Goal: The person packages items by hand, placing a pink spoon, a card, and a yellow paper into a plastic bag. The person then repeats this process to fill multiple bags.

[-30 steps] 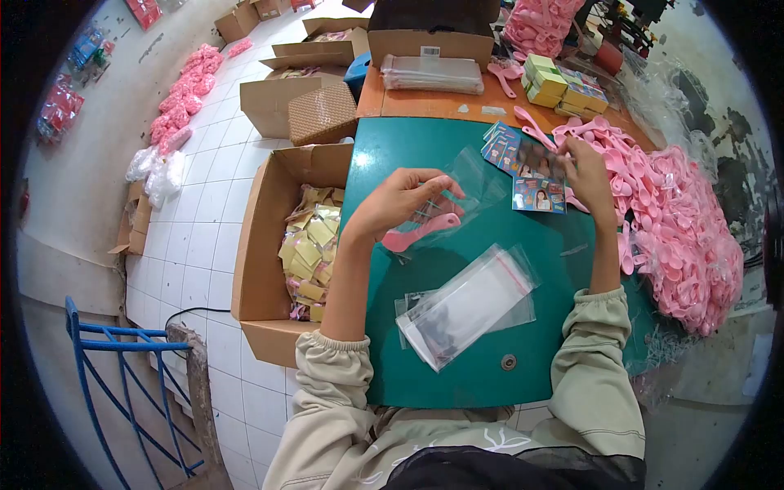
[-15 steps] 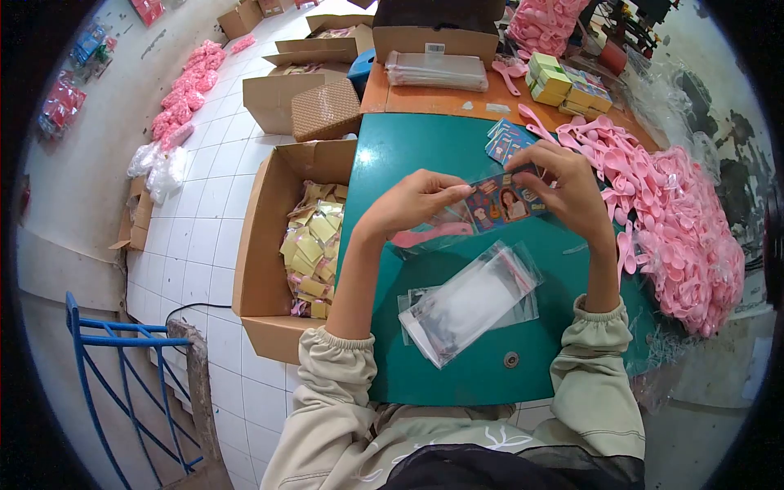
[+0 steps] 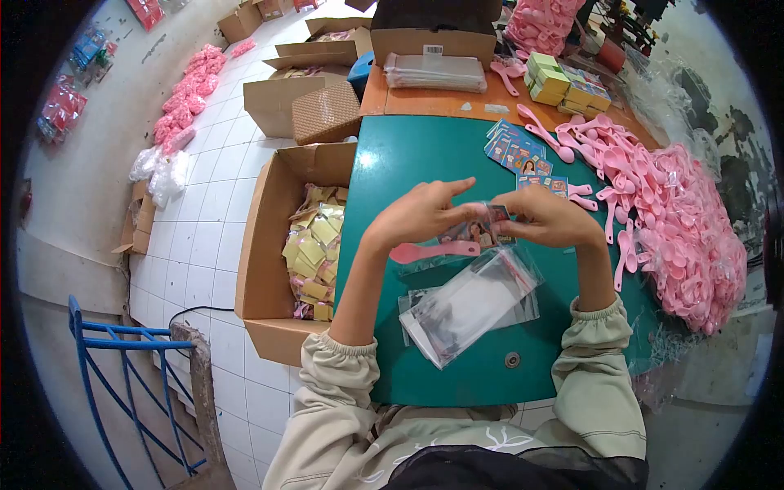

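My left hand (image 3: 426,212) pinches the upper edge of a clear plastic bag, its index finger stretched out above. At the bag's right end, my right hand (image 3: 549,216) has its fingers bent over and closed on it. Inside the bag, a pink spoon (image 3: 433,251) lies at the left and a printed card (image 3: 482,235) sits to its right, partly covered by my fingers. Below, a stack of clear bags (image 3: 474,306) rests on the green tabletop (image 3: 408,159). More printed cards (image 3: 510,151) are fanned out beyond my right hand.
A heap of pink spoons (image 3: 670,237) covers the right side. An open carton (image 3: 265,245) with packed pieces stands left of the table. Bundled bags (image 3: 437,72) and yellow-green card stacks (image 3: 549,77) sit at the back. A blue metal frame (image 3: 122,343) is at lower left.
The card and bag have come lower and nearer. My right hand has moved down and its fingers now fold over the bag's end, uncovering more loose cards behind.
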The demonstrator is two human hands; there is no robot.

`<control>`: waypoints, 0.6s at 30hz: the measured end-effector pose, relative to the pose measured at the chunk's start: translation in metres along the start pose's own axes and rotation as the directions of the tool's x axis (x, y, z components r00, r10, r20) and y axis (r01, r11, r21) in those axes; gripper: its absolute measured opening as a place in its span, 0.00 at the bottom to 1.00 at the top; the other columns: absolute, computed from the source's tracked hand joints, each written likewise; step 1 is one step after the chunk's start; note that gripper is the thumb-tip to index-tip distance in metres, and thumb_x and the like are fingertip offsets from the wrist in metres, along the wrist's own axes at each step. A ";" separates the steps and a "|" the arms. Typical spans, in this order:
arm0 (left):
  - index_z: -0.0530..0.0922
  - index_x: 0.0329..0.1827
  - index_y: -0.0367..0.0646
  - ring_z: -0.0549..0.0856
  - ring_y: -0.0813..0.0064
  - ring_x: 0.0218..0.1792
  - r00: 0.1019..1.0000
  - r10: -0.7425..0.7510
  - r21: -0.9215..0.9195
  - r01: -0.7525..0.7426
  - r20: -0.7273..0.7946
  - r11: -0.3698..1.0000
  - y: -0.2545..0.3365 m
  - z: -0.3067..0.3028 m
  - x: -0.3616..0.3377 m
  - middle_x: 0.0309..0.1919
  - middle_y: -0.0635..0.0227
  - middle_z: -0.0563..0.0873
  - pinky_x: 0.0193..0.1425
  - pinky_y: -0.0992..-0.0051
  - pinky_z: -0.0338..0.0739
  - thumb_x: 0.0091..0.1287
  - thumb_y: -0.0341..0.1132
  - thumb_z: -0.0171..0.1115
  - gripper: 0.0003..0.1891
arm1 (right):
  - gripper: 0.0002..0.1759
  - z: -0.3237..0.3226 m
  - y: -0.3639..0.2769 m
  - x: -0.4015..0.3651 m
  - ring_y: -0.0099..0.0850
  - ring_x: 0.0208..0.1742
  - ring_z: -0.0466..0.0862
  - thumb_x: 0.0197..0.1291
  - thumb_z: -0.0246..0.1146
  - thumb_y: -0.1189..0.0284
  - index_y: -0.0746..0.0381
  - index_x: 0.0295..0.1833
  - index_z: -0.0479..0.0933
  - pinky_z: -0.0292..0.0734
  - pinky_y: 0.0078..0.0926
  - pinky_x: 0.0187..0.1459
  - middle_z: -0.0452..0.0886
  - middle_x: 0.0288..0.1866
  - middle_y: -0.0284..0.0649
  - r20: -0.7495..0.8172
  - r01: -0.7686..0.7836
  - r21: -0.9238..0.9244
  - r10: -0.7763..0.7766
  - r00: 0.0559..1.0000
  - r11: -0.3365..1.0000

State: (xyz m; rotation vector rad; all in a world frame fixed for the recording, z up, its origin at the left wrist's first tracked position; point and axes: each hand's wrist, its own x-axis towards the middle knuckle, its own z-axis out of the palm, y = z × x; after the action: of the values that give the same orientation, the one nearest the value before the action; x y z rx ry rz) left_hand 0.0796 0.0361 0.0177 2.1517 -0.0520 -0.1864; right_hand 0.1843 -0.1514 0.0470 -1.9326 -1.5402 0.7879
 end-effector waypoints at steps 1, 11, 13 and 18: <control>0.65 0.67 0.38 0.72 0.83 0.28 0.999 -0.031 0.053 0.029 0.026 0.998 0.007 0.000 0.000 0.24 0.64 0.79 0.33 0.78 0.71 0.69 0.46 0.56 0.28 | 0.10 0.002 0.002 0.001 0.31 0.25 0.76 0.56 0.63 0.70 0.67 0.36 0.77 0.69 0.28 0.30 0.76 0.23 0.44 -0.023 -0.020 0.029 0.021 1.000 0.999; 0.70 0.61 0.40 0.79 0.83 0.34 0.984 0.166 -0.242 -0.146 0.065 0.959 -0.019 -0.039 -0.029 0.33 0.66 0.85 0.37 0.80 0.74 0.64 0.34 0.62 0.22 | 0.08 0.003 0.018 0.005 0.16 0.24 0.73 0.53 0.65 0.73 0.63 0.26 0.75 0.68 0.15 0.23 0.74 0.22 0.27 -0.223 -0.051 0.423 0.158 0.962 0.905; 0.73 0.56 0.39 0.81 0.84 0.35 0.996 0.082 -0.280 -0.074 0.017 0.957 -0.010 -0.043 -0.034 0.33 0.65 0.86 0.37 0.82 0.75 0.63 0.30 0.63 0.19 | 0.09 -0.003 0.005 0.002 0.16 0.26 0.74 0.55 0.66 0.71 0.64 0.28 0.77 0.69 0.15 0.24 0.75 0.23 0.28 -0.227 -0.050 0.467 0.174 0.958 0.883; 0.75 0.54 0.38 0.81 0.84 0.34 0.993 0.114 -0.197 -0.106 0.030 0.975 -0.008 -0.040 -0.031 0.32 0.65 0.86 0.37 0.82 0.75 0.64 0.30 0.62 0.16 | 0.10 -0.003 0.012 -0.001 0.15 0.27 0.75 0.56 0.66 0.69 0.64 0.29 0.78 0.72 0.15 0.26 0.76 0.24 0.28 -0.241 -0.037 0.438 0.157 0.958 0.898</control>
State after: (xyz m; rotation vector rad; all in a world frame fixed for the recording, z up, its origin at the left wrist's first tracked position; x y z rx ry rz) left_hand 0.0550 0.0771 0.0363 1.9432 -0.1699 -0.1638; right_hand 0.1947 -0.1549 0.0407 -1.7088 -1.0099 0.7888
